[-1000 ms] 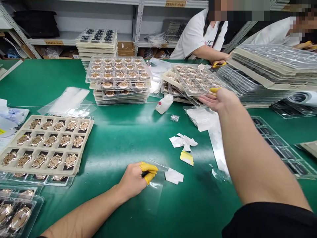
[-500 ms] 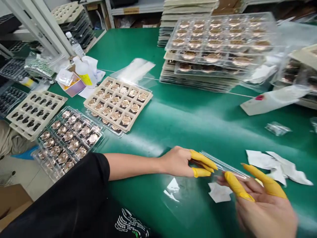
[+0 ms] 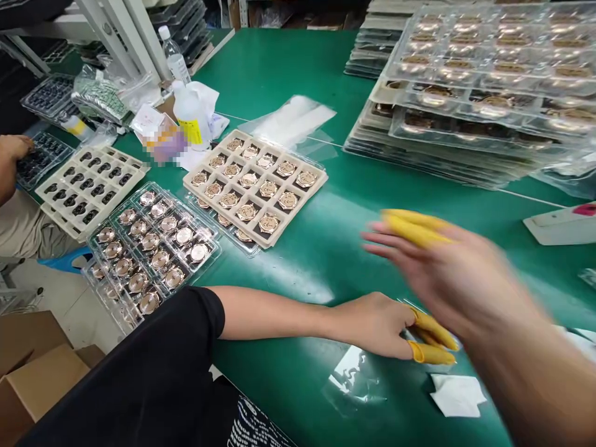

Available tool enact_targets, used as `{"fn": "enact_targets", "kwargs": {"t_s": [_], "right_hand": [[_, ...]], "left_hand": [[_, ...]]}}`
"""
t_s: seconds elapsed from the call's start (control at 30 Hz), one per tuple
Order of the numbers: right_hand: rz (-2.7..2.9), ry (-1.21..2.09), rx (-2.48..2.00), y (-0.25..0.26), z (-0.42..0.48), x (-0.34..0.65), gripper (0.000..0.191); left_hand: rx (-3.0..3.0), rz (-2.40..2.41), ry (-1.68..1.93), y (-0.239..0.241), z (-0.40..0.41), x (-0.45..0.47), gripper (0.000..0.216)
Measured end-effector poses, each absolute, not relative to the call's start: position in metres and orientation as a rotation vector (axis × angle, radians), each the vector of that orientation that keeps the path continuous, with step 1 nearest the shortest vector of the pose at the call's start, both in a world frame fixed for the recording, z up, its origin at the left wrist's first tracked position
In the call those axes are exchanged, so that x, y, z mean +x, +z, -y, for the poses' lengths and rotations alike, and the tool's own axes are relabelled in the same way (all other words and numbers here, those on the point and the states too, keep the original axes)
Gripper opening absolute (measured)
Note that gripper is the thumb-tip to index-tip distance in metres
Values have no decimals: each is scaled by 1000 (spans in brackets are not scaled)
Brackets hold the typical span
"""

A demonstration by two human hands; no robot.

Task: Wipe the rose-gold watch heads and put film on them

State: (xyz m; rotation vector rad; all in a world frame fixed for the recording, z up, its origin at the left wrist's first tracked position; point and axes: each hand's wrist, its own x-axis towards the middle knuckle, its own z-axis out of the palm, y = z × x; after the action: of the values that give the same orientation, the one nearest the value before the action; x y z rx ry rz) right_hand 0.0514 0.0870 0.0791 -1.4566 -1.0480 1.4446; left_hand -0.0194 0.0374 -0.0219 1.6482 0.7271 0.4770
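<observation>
My left hand (image 3: 386, 326), with yellow finger cots on, is low over the green table. Its fingers are closed on a clear plastic piece (image 3: 410, 304), of which only an edge shows behind them. My right hand (image 3: 433, 261) is raised to the right of centre, blurred, its fingers stretched leftward and holding nothing that I can see. Left of it lies a beige tray (image 3: 298, 214) with rose-gold watch cases (image 3: 269, 189) in its compartments. Below my left hand are a clear film (image 3: 351, 379) and a white paper scrap (image 3: 459, 394).
Clear trays of watch parts (image 3: 153, 242) lie at the left, beside a beige tray with dark parts (image 3: 88, 186). Bottles (image 3: 186, 112) stand behind. Stacked trays (image 3: 465, 124) rise at the back right. Another person's hand (image 3: 12, 161) is at the far left.
My right hand has let go of the clear plastic piece and moved up and away from my left hand. The view has shifted rightward across the scene's left side; another person's hand now shows.
</observation>
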Motion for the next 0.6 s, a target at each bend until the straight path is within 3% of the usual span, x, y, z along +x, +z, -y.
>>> {"fn": "enact_targets", "kwargs": {"t_s": [0.1,0.33,0.6], "right_hand": [[905,1862,-1606,68,-132,-41,14],[776,1861,-1454,46,-171,-85,11],[716,1815,-1001,77,-134,-52,28]], "left_hand": [[1777,-727,522,-24,-39,-19,29],[1745,-731,609,-16,-38,-23,60],[1923,-646,357,-13,-37,-26,32]]}}
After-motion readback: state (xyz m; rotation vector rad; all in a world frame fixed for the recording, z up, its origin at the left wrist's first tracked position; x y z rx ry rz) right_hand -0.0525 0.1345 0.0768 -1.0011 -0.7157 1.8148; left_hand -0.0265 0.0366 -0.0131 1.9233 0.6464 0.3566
